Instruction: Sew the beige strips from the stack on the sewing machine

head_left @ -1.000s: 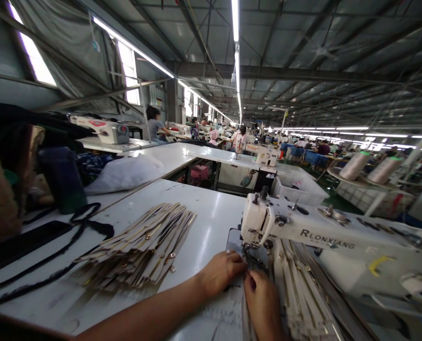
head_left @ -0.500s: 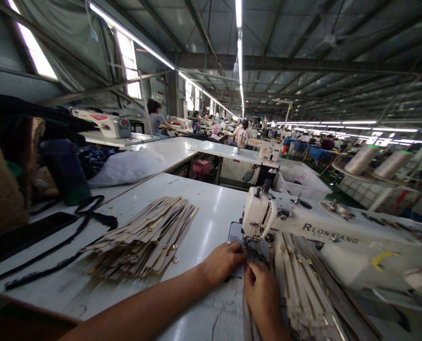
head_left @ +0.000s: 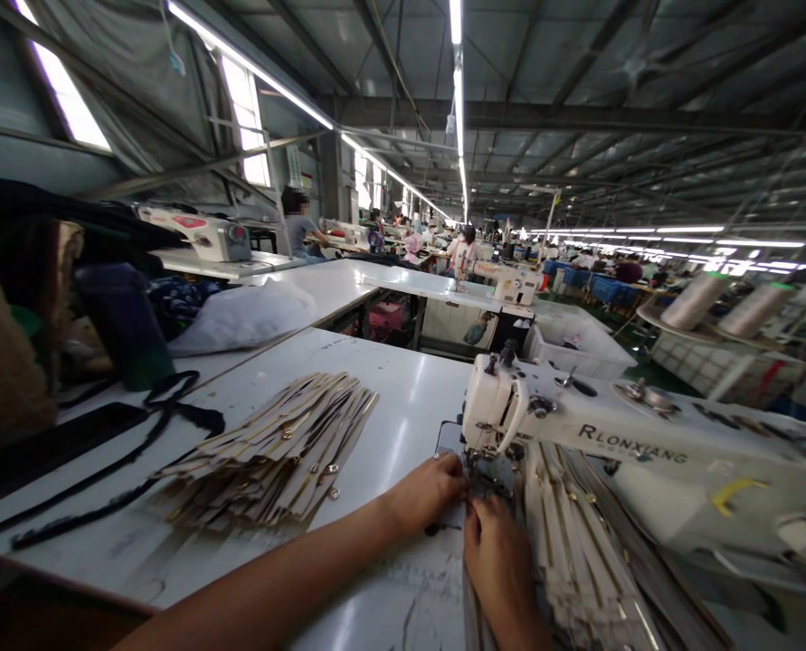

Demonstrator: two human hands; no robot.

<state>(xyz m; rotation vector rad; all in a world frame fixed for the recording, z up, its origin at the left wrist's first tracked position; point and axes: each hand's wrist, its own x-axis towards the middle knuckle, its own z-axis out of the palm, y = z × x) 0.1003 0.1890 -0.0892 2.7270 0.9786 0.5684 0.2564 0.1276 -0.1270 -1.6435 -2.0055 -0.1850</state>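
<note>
At the needle of a white sewing machine (head_left: 538,411), my left hand (head_left: 430,493) is closed, with its fingertips pinched beside the presser foot. Just nearer to me, my right hand (head_left: 501,561) is also closed, thumb and forefinger pinched together. A beige zipper strip (head_left: 471,610) runs up along the right hand toward the needle; the fingers hide the part they grip. Right of that hand, under the machine arm, lies a bundle of beige zippers (head_left: 572,542) with gold teeth. A fanned pile of similar zippers (head_left: 294,452) rests on the table to the left.
Black straps (head_left: 165,420) and a dark flat object (head_left: 56,443) lie on the white table (head_left: 375,579) at left. Behind them stand a dark cup (head_left: 121,325) and a white cloth heap (head_left: 246,316). Thread cones (head_left: 691,303) and a white bin (head_left: 579,339) are at right.
Both hands stay at the needle with only a very slight shift of the fingers. The zipper piles look unchanged.
</note>
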